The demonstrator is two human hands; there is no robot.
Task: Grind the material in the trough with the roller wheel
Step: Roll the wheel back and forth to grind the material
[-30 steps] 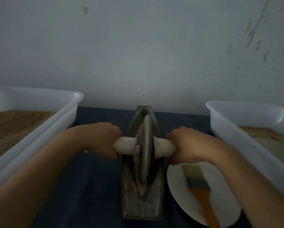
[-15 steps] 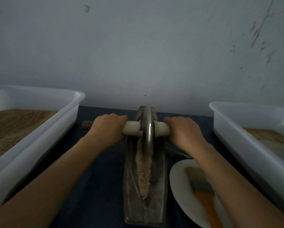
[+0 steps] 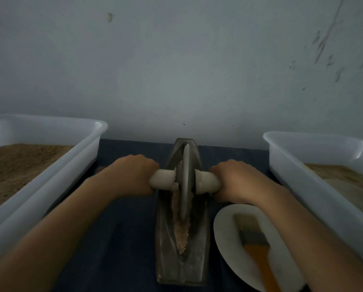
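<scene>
A long metal trough (image 3: pixel 181 245) lies lengthwise on the dark blue cloth (image 3: pixel 123 239), its far tip close to the pale wall (image 3: pixel 176 70); the roller wheel (image 3: pixel 185 182) stands upright on edge in the groove, around the far half of the trough, with its white axle handle (image 3: pixel 162 179) sticking out to both sides. The left hand (image 3: pixel 132 173) has its fingers curled round the handle's left end, knuckles up; the right hand (image 3: pixel 237 182) is wrapped round the right end in the same way, so both are grasping the axle just beside the disc. The tan, crumbly material (image 3: pixel 181 234) lies as a narrow strip along the groove, piled against the wheel's left face and running on toward the near end of the trough; some seems to cling to the handle by the disc, though the dim light makes that hard to be sure of.

To the left sits a white plastic tub (image 3: pixel 50 186) holding brown granular matter; a second white tub (image 3: pixel 315 186) stands at the right with a paler brown fill. Near the trough's right side, under the right forearm, a white plate (image 3: pixel 227 239) carries a brush (image 3: pixel 254 243) with grey bristles and an orange handle, bristles pointing away from the person.
</scene>
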